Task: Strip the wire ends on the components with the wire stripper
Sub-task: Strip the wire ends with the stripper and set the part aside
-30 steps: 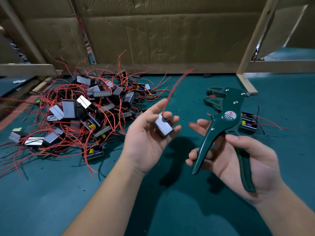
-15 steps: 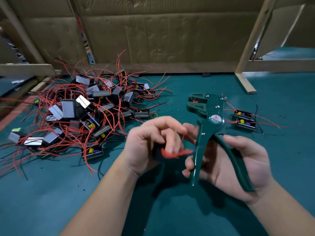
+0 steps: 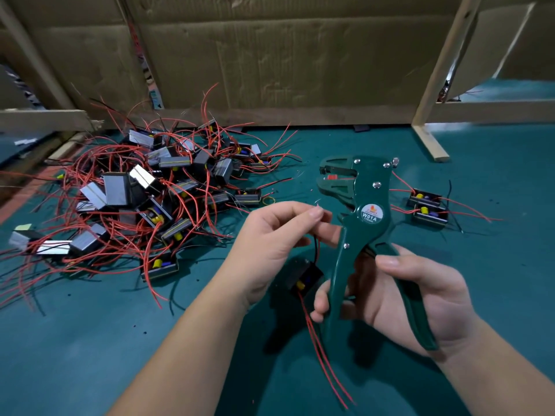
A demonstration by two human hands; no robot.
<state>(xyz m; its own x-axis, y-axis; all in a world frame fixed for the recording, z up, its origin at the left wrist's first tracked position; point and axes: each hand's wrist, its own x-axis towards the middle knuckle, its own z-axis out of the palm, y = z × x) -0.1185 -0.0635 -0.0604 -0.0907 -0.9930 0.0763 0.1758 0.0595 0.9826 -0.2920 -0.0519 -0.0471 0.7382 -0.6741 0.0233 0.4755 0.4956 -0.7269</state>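
Observation:
My right hand (image 3: 399, 298) grips the handles of a dark green wire stripper (image 3: 366, 217), jaws up and pointing left, a bit of red showing in the jaws. My left hand (image 3: 276, 238) pinches thin wire ends between thumb and forefinger, just left of the stripper's head. A small black component (image 3: 303, 276) with a yellow part dangles below that hand by its wires. Two long red wires (image 3: 324, 355) trail down from it.
A big pile of components with tangled red wires (image 3: 144, 199) lies on the green mat at the left. Two components (image 3: 428, 205) sit apart at the right. Cardboard walls (image 3: 270, 61) and a wooden frame post (image 3: 435, 85) close off the back.
My left hand turned the component so that it now hangs below by its wires, fingers pinching the wire ends. The stripper moved closer to the left hand, more upright.

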